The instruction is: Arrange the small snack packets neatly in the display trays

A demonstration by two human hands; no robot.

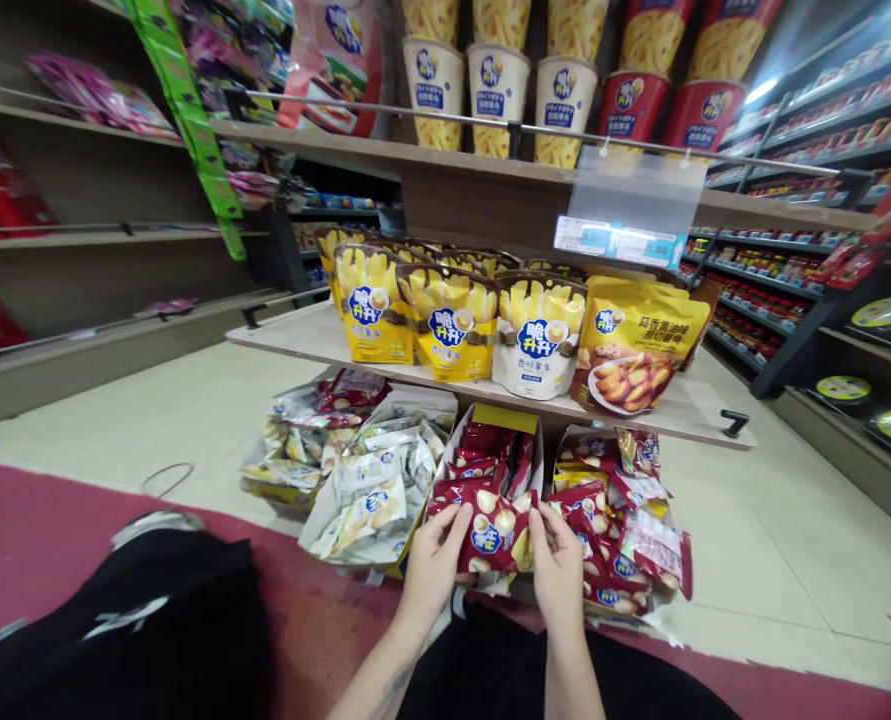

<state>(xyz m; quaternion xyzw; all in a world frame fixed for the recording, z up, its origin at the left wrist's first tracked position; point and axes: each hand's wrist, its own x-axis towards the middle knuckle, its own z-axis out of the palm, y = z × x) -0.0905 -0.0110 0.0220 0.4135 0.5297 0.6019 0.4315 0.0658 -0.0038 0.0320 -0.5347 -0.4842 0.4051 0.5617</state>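
Observation:
A dark red snack packet [488, 535] with a blue logo is held flat by its two ends. My left hand [437, 560] pinches its left end, and my right hand [556, 560] grips the right end. Just behind it is an open carton [516, 418] with similar red packets [482, 450] inside. To the left stands a box of white snack packets [374, 490]. On the right lies a box of mixed red packets [602, 530], close to my right hand. The fingertips behind the held packet are hidden.
Above the cartons, a low shelf [430, 385] holds yellow and white pouches [456, 330]. A higher shelf [482, 165] carries snack cups [490, 95] behind a metal rail. Another carton [287, 490] stands at far left. A person's dark-clothed leg [160, 610] is at lower left.

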